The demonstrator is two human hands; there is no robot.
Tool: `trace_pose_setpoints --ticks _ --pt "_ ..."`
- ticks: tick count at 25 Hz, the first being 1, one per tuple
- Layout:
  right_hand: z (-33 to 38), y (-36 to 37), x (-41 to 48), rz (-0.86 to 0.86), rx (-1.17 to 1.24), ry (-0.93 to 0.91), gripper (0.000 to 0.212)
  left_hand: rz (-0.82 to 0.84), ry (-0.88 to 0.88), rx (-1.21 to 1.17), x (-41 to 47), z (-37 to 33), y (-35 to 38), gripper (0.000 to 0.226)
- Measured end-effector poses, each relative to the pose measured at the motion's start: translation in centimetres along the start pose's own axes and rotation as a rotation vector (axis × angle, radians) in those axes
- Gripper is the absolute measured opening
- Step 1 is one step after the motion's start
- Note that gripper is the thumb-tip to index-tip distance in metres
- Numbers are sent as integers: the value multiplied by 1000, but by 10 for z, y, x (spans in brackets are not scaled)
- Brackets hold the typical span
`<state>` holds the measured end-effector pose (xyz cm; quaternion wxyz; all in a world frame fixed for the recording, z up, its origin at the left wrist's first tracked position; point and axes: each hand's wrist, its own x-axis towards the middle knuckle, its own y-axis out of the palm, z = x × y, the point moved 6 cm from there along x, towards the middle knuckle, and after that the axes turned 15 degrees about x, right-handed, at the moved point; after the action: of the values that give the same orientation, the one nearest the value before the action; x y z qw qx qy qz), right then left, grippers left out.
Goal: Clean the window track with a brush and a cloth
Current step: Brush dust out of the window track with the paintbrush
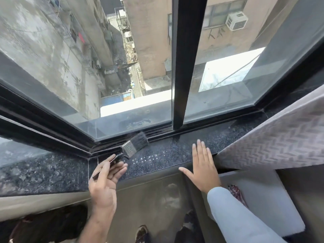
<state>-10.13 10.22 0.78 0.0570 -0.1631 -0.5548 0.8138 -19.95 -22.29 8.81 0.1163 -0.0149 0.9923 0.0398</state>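
Observation:
My left hand (107, 178) grips the dark handle of a flat paintbrush (135, 145) with a metal ferrule. Its black bristles rest at the edge of the black window track (157, 133), just left of the upright window frame bar (185, 67). My right hand (201, 165) lies flat, fingers spread, on the dark speckled stone sill (166, 155) to the right of the brush. It holds nothing. A patterned cloth (235, 192) peeks out beside my right sleeve, low on the right.
Closed glass panes meet at a corner on the left, with an alley and buildings far below. A grey patterned curtain (280, 137) hangs over the sill's right end. A white ledge (263, 199) sits below it. My feet show on the floor.

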Motion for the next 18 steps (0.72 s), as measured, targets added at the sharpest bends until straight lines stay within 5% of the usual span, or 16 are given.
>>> trace_pose_setpoints --ticks 5,12,15,18 --pt "-6 11 -21 22 -15 20 109 228 -248 -84 -19 39 64 28" --pt "-8 6 -21 88 -30 -14 110 624 -234 222 11 53 248 14" --pt "-7 4 -21 90 -3 0 111 610 -139 565 32 58 282 11" --pt "-6 3 -22 86 -5 -7 113 617 254 1082 47 48 292 10"
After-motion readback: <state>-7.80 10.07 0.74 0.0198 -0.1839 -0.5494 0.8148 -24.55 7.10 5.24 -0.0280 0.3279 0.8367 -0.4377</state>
